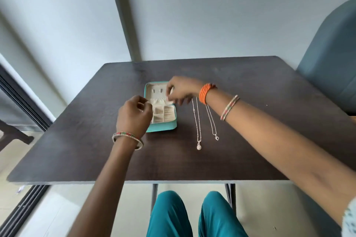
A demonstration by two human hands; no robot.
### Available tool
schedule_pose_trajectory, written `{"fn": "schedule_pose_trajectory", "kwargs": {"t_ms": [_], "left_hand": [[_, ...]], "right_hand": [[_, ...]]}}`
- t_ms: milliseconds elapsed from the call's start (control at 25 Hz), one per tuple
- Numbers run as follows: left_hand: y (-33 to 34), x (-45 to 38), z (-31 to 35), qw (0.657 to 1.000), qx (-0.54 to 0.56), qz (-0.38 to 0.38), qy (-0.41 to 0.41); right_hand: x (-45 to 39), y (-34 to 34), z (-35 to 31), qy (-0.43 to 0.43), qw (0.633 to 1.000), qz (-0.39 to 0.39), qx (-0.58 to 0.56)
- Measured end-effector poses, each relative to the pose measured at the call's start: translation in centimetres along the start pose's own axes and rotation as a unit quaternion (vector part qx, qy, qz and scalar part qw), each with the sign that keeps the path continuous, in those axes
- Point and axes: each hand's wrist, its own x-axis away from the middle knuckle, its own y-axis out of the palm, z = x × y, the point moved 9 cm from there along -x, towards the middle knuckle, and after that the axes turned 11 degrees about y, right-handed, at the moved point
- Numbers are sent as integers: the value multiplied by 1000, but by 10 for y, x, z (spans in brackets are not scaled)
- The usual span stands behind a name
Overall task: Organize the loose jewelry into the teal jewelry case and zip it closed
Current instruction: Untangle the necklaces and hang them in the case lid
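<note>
On a dark wooden table point(81, 140), in the middle of the frame, the teal jewelry case point(160, 128) lies open w/ its cream inside showing: small compartments in the lower half, a flat padded lid part in the upper half. The left hand point(133, 116) is over the left edge of the case, fingers curled inward; if they pinch something small I cannot tell, it is blurred. The right hand point(182, 89) is above the upper right corner of the case, fingers bent and pinching at the cream lining or a small piece there, not clear which. Right of the case, 2 thin silver necklaces lie stretched on the table, side by side but apart: one w/ an oval pendant point(199, 146), one w/ a heart pendant point(217, 137). Both wrists wear bangles.
</note>
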Motion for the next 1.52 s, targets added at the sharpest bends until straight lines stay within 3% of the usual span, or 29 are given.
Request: {"fn": "schedule_pose_trajectory", "kwargs": {"t_ms": [120,240,360,600,760,920,1160,1240,1320,1440,1520], "left_hand": [[29,-4,-40,988,-107,-109,-23],[53,16,-56,979,-100,-174,-42],[53,31,-55,985,-93,-140,-32],[46,33,-53,989,-107,-100,-10],[23,40,-62,990,-119,-59,-38],[-4,55,-77,984,-145,-41,-91],[-29,57,-75,984,-140,-16,-109],[-34,48,-61,994,-81,17,-76],[-43,34,-43,997,53,58,-26],[-49,17,-13,961,270,55,4],[-43,11,2,938,344,26,-14]], "right_hand": [[12,24,-16,-12,994,75,74],[7,40,-19,15,986,87,144],[6,47,-26,16,975,101,198],[7,51,-27,15,979,123,160],[7,62,-26,-10,999,51,-8],[19,63,-39,3,968,-26,-251],[42,55,-74,-10,928,-116,-354],[49,45,-82,-25,928,-104,-356],[56,31,-88,-47,932,-78,-351],[71,6,-94,-85,930,-45,-356],[82,-6,-95,-101,928,-44,-356]]}}
